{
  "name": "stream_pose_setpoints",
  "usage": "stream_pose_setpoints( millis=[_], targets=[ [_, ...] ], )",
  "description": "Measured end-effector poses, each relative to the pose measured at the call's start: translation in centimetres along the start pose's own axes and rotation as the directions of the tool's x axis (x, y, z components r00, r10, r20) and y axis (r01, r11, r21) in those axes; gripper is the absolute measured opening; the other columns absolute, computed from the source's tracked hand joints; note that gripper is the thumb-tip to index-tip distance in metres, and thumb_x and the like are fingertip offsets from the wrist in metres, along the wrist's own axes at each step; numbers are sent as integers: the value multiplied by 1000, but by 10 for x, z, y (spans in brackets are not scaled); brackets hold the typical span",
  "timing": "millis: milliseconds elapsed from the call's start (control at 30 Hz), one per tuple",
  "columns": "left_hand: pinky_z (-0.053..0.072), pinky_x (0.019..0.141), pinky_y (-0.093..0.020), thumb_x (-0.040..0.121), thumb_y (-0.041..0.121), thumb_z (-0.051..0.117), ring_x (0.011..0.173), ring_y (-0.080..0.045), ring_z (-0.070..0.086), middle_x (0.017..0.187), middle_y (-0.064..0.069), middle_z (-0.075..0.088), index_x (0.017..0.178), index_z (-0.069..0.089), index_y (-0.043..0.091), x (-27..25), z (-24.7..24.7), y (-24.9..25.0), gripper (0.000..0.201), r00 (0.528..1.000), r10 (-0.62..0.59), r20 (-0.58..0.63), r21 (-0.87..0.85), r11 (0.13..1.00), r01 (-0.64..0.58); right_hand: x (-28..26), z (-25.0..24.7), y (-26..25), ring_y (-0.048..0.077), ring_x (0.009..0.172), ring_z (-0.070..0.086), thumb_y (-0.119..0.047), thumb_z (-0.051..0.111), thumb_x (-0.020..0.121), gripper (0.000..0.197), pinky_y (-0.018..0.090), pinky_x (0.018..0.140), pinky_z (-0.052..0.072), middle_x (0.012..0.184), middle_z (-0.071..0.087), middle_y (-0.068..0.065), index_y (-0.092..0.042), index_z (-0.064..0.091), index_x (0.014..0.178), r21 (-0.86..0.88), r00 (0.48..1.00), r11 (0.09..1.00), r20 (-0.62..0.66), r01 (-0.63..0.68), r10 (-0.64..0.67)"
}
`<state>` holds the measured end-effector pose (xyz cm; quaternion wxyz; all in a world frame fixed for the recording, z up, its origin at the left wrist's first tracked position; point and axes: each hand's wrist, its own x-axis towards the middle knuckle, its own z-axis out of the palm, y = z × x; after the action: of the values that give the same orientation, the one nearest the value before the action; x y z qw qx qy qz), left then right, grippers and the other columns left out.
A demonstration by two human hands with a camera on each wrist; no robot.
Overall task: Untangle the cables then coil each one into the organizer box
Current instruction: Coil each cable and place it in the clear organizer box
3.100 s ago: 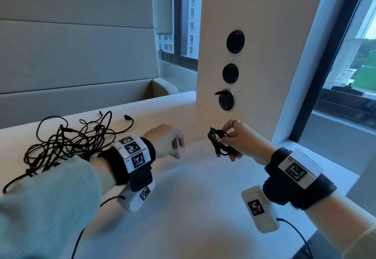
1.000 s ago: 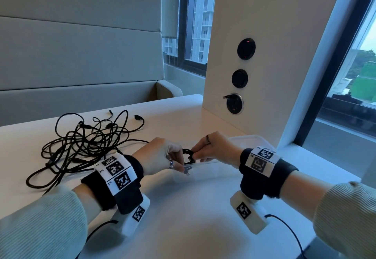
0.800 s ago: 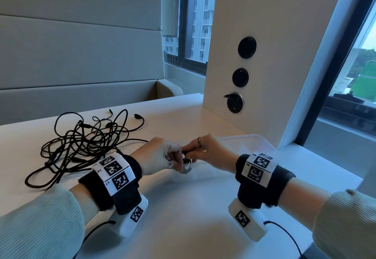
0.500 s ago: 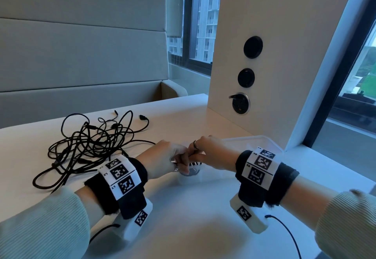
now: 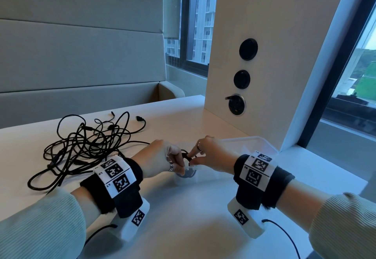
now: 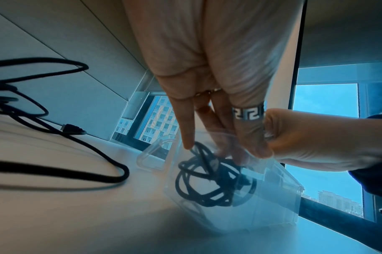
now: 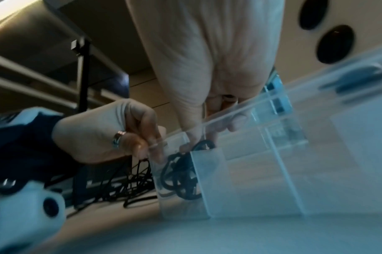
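A small coiled black cable (image 6: 207,182) lies in the front-left compartment of the clear organizer box (image 5: 262,143). My left hand (image 6: 218,151) reaches down into that compartment, its straight fingers pressing on the coil's top. My right hand (image 7: 198,142) dips in from the other side and pinches a loop of the coiled cable (image 7: 181,173) between thumb and finger. In the head view both hands meet over the box's left end, left hand (image 5: 179,167) and right hand (image 5: 193,157). The tangled black cables (image 5: 87,146) lie on the table to the left.
A white wall panel with round sockets (image 5: 237,105) stands just behind the box. The table (image 5: 183,228) runs toward me with bare surface in front. A padded bench back fills the far left, and a window the right.
My right hand brought the coil from near the wall panel over to the box. Both hands then sank, and the coil went down into the front-left compartment.
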<state>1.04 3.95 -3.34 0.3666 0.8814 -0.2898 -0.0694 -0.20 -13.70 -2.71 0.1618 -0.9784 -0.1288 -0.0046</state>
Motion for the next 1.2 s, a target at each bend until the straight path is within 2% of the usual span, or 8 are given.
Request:
stream_pose_setpoints(
  millis=[133, 367, 467, 600, 767, 933, 1067, 1200],
  targets=[
    [45, 63, -12, 68, 11, 81, 66, -5, 63, 76, -1, 74, 69, 71, 18, 0, 0, 1, 12, 1000, -5, -2, -19, 1000, 5, 0, -1, -2, 8, 76, 38, -31, 64, 85, 30, 13, 52, 25, 75, 35, -17, -23, 66, 114, 24, 1000, 1000, 10, 1, -2],
    [52, 66, -16, 67, 3, 80, 68, -7, 67, 71, 2, 74, 69, 72, 13, 0, 1, 0, 12, 1000, 3, -11, -36, 999, -4, 11, -23, -12, 22, 105, 48, -33, 48, 95, 31, 34, 86, 44, 104, 64, 3, -25, 61, 122, -373, 919, 902, 388, 219, -63],
    [47, 62, -9, 68, -7, 76, 61, 3, 65, 59, 11, 70, 64, 69, 12, 0, 2, 0, 21, 1000, 18, 15, -98, 995, -17, 17, -19, -25, 26, 86, 52, -25, 47, 94, 27, 31, 70, 43, 82, 62, 8, -5, 64, 92, -460, 926, 863, 378, 209, -22],
    [42, 62, -5, 66, 3, 81, 59, 8, 60, 58, 21, 66, 59, 66, 26, 0, 1, 0, 28, 999, 46, -8, -37, 998, -47, 28, -13, -36, 24, 61, 42, -11, 54, 87, 34, 25, 55, 34, 56, 44, 3, -8, 44, 55, -478, 938, 864, 345, 160, 18],
    [33, 70, -5, 64, 31, 83, 81, 5, 49, 72, 19, 61, 60, 55, 41, -2, -4, -2, 30, 979, 197, -60, 222, 958, -180, 33, 0, -41, 25, 81, 53, -12, 50, 92, 26, 31, 69, 43, 66, 48, -1, -10, 48, 65, -480, 959, 867, 284, 133, 11],
    [34, 96, -29, 77, 63, 55, 118, -14, 40, 119, 3, 51, 115, 56, 32, -3, -5, -3, 49, 999, 35, 37, 579, 814, -49, 25, -5, -24, 26, 104, 43, -24, 43, 96, 30, 34, 93, 37, 96, 61, 11, -3, 65, 90, -461, 948, 879, 317, 122, 35],
    [31, 97, -35, 85, 67, 29, 119, -16, 33, 128, 15, 54, 127, 51, 34, 0, -6, -4, 57, 987, 9, 161, 769, 625, -132, 1, -21, -9, 20, 111, 46, -20, 38, 97, 32, 28, 97, 32, 123, 52, 5, -14, 64, 114, -285, 968, 948, 240, 143, -74],
    [27, 96, -38, 92, 61, 25, 114, -17, 34, 118, 11, 57, 114, 58, 29, 3, -4, -2, 52, 978, 1, 208, 828, 532, -176, -28, -26, 6, 8, 88, 52, -39, 54, 91, 30, 21, 78, 41, 114, 60, -3, -19, 64, 111, -67, 976, 994, 206, 88, -72]
  ],
)
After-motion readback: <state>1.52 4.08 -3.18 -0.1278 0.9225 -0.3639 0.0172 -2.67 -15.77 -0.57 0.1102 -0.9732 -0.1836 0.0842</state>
